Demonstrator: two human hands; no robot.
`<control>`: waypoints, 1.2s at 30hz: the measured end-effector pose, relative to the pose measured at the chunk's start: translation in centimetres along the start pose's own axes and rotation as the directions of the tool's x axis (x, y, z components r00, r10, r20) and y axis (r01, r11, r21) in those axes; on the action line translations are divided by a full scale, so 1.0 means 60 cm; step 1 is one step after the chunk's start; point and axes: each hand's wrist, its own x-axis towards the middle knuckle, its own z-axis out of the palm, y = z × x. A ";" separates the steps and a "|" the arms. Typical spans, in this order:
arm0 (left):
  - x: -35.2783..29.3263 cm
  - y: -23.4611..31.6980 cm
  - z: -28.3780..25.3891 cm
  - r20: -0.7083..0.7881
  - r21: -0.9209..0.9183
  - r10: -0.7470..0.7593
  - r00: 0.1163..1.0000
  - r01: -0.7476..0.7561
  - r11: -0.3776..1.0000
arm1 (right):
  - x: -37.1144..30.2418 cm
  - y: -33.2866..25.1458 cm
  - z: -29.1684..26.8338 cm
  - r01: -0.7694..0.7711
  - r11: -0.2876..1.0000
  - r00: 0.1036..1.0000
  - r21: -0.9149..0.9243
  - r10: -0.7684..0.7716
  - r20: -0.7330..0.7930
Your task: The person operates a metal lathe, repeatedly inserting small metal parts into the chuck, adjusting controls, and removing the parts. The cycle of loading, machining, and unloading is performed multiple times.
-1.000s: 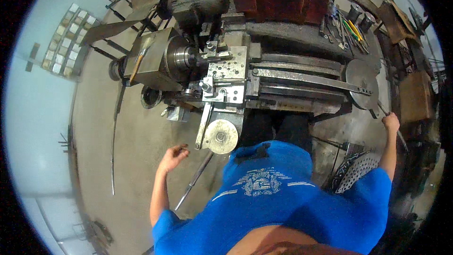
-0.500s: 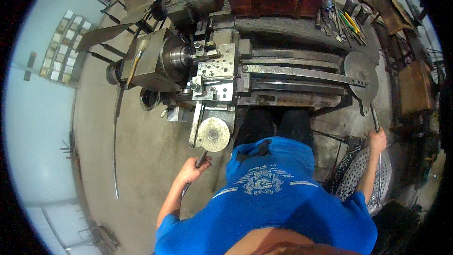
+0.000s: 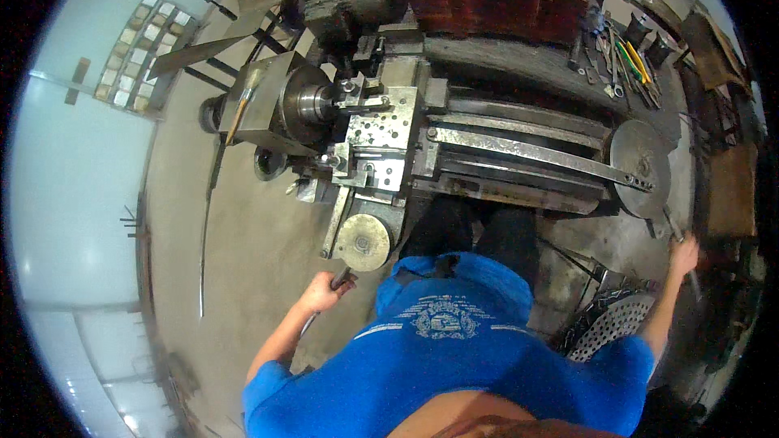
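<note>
A small metal lathe stands in front of me, with a round chuck at its left and a drilled cross slide in the middle. My left hand is wrapped round a lever handle just below a pale round disc. Off to the right, my right hand grips a long metal lever that joins a large dark disc. From that disc a flat link bar runs left to the slide. Whether a workpiece sits in the chuck is too small to tell.
Behind the lathe are an electric motor and a dark red box holding small metal parts. Wrenches and other hand tools lie at the back right. A brush rests on the headstock cover. A perforated basket is by my right arm.
My right hand has swung the lever outward to the right, and the large disc has turned with it. My left hand still holds its handle. The whole view has tilted slightly.
</note>
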 end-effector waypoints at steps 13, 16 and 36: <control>0.098 -0.116 -0.144 -0.068 -0.433 -0.082 0.994 0.044 0.900 | -0.023 -0.092 -0.016 0.018 0.937 0.977 0.348 0.058 -0.206; 0.211 -0.235 -0.231 -0.436 0.039 -0.088 0.896 0.116 0.992 | -0.101 -0.130 -0.101 -0.163 0.835 0.984 0.526 0.102 0.143; 0.363 -0.299 -0.234 -0.538 0.519 -0.006 0.843 0.337 0.785 | -0.115 -0.303 -0.361 0.136 0.775 0.990 0.617 -0.128 -0.058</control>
